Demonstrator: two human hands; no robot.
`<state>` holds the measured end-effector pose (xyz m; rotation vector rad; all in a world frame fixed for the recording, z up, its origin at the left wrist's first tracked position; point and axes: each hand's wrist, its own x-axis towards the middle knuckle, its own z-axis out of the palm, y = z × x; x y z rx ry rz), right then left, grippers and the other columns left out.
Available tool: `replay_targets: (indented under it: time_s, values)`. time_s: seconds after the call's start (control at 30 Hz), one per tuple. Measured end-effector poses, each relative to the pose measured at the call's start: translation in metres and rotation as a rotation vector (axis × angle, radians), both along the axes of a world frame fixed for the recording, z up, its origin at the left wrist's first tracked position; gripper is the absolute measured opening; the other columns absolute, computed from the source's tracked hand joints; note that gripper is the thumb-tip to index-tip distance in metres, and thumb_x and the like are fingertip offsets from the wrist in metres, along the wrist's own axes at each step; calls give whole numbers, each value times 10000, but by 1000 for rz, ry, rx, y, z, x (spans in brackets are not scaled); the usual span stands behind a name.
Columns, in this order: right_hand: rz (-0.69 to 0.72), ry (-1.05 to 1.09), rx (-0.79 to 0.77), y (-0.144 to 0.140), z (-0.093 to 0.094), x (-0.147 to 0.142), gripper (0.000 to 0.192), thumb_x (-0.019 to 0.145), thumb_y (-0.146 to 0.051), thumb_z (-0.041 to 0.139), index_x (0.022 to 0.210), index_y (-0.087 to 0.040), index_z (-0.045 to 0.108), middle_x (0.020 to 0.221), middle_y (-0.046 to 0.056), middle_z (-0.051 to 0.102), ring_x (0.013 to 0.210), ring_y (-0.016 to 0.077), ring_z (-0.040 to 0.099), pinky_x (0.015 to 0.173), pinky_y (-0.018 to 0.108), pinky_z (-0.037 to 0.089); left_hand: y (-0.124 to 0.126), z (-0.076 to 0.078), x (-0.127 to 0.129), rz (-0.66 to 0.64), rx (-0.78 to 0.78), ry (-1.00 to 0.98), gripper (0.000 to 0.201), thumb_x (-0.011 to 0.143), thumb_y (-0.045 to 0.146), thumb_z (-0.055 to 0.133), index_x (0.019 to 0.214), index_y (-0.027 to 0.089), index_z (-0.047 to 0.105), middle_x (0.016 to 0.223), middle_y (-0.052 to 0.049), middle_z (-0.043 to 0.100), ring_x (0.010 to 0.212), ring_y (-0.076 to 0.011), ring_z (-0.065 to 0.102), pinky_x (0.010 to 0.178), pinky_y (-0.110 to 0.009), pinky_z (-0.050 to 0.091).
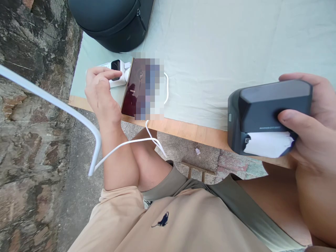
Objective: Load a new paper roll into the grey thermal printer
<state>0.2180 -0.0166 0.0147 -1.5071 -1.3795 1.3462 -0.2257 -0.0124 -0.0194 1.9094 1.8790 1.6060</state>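
Note:
In the head view, my right hand [312, 122] grips a dark grey label printer [273, 101], thumb across its top and fingers behind it. A torn-edged strip of white paper [270, 144] shows at the printer's slot. My left hand [102, 91] is at the table's left end with its fingers stretched over a white device with a small black display [115, 65]; whether they press on it I cannot tell. A phone [131, 92] with a dark reddish screen lies right beside this hand, its right part blurred out.
A black zippered case [112, 22] stands at the back left of the cloth-covered table [204, 63]. A white cable [131, 141] loops below the wooden table edge [189, 132]. A thick white cord [52, 92] crosses the left foreground before a stone wall [26, 140].

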Motion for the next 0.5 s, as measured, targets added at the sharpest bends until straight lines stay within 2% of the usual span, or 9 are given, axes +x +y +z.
replay_targets:
  time_s: [0.1, 0.33, 0.43, 0.5]
  values:
    - [-12, -2, -12, -1, 1, 0, 866, 665, -825, 885, 1418, -495, 613, 1249, 40, 640, 947, 167, 646, 647, 332, 558, 0, -2, -8, -37, -32, 20, 575, 1013, 561, 449, 1057, 171, 869, 1091, -99, 640, 1144, -277, 700, 1044, -540, 576]
    - [-21, 10, -27, 0, 2, -1, 787, 703, -736, 897, 1407, -508, 630, 1210, 38, 635, 916, 153, 634, 634, 326, 537, 1, -8, -10, -23, -30, -37, 628, 1004, 613, 442, 1062, 153, 864, 1067, -97, 605, 1150, -298, 695, 1144, -612, 492]
    - [-21, 12, -27, 0, 2, -1, 784, 698, -747, 898, 1398, -512, 635, 1199, 38, 634, 908, 155, 632, 625, 329, 531, 2, -12, -14, -30, -87, -52, 575, 1037, 581, 454, 1119, 171, 849, 1109, -90, 599, 1202, -301, 699, 1206, -623, 465]
    - [-21, 14, -27, 0, 2, -1, 793, 693, -757, 898, 1401, -514, 635, 1206, 40, 635, 908, 158, 633, 626, 334, 532, 3, -16, -19, -43, -156, -32, 465, 1009, 557, 598, 1214, 199, 814, 1158, -78, 597, 1240, -304, 697, 1248, -624, 453]
